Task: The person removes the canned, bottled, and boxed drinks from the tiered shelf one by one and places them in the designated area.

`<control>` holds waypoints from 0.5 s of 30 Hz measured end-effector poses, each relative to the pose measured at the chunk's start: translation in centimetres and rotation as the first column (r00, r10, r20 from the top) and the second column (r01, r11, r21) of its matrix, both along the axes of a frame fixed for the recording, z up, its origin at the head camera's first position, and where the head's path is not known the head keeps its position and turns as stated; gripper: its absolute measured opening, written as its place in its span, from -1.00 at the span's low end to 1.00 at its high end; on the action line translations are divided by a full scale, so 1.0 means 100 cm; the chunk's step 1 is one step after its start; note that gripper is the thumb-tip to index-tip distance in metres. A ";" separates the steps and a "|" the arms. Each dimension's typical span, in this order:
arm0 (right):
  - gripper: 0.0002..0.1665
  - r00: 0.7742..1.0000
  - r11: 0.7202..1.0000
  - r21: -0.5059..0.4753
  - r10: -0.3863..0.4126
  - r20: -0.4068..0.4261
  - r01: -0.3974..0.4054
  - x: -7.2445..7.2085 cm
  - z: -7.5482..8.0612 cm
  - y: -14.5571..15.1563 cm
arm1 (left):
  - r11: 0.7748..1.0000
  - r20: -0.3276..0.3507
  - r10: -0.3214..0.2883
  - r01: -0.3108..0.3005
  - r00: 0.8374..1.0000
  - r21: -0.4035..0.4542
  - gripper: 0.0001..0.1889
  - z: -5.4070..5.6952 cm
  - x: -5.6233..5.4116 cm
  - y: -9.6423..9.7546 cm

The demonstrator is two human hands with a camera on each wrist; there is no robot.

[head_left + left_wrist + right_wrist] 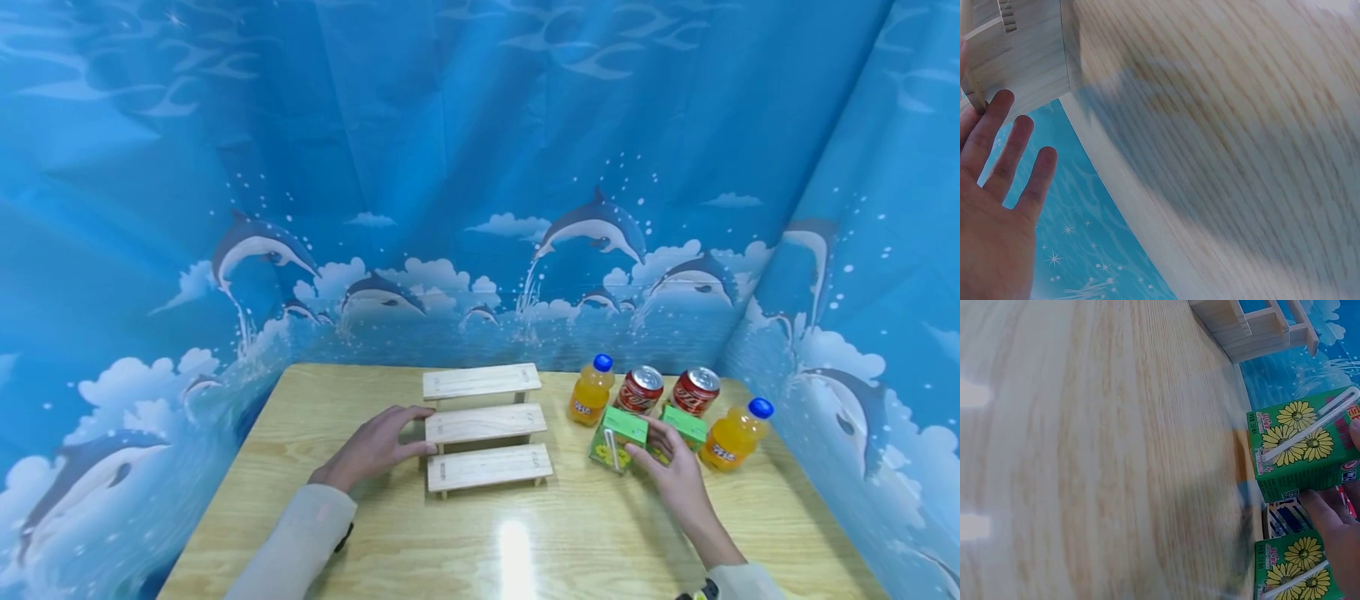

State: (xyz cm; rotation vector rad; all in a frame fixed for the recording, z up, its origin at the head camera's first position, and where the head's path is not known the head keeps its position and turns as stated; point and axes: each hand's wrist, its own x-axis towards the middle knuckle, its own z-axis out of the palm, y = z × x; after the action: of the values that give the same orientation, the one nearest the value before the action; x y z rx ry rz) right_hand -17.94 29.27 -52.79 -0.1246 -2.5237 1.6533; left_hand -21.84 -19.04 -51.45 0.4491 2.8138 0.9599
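My left hand (378, 447) is at the left side of a three-step wooden stand (487, 423). Its thumb and index finger grip the end of the middle step, while the other fingers (1035, 181) extend loosely in the left wrist view. The right hand (675, 475) holds a green drink carton (618, 437) between thumb and fingers. Yellow flowers and a white straw show on that carton's front (1300, 437). Beside it stands a second green carton (1297, 565), partly hidden by the right hand.
Two red soda cans (640, 388) (695, 390) stand behind the cartons. One orange drink bottle (591, 392) with a blue cap is left of them, another orange bottle (731, 437) to the right. A blue dolphin-print curtain (450, 208) surrounds the wooden table (420, 550).
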 end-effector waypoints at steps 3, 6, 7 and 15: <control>-0.14 1.000 1.000 -0.001 -0.006 0.018 0.006 -0.001 -0.001 0.000 | 1.000 0.000 0.005 -0.005 1.000 -0.005 -0.28 0.000 0.000 0.000; -0.12 0.999 1.000 0.005 -0.005 0.048 0.004 -0.002 -0.003 0.001 | 1.000 0.001 0.006 -0.006 1.000 -0.005 -0.26 0.000 0.000 0.000; -0.11 0.998 1.000 0.006 -0.004 0.058 0.003 -0.002 -0.003 0.001 | 1.000 0.002 0.005 -0.005 1.000 -0.005 -0.26 0.000 0.000 -0.001; -0.07 0.995 1.000 0.021 -0.005 0.104 0.003 -0.003 -0.008 0.003 | 1.000 0.010 0.004 -0.004 1.000 0.001 -0.29 0.000 0.000 -0.001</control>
State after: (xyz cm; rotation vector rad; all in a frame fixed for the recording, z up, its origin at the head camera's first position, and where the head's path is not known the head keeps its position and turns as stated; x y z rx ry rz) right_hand -18.21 29.52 -53.62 -0.2196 -2.6134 1.6604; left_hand -21.88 -19.13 -51.46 0.4380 2.8069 0.9619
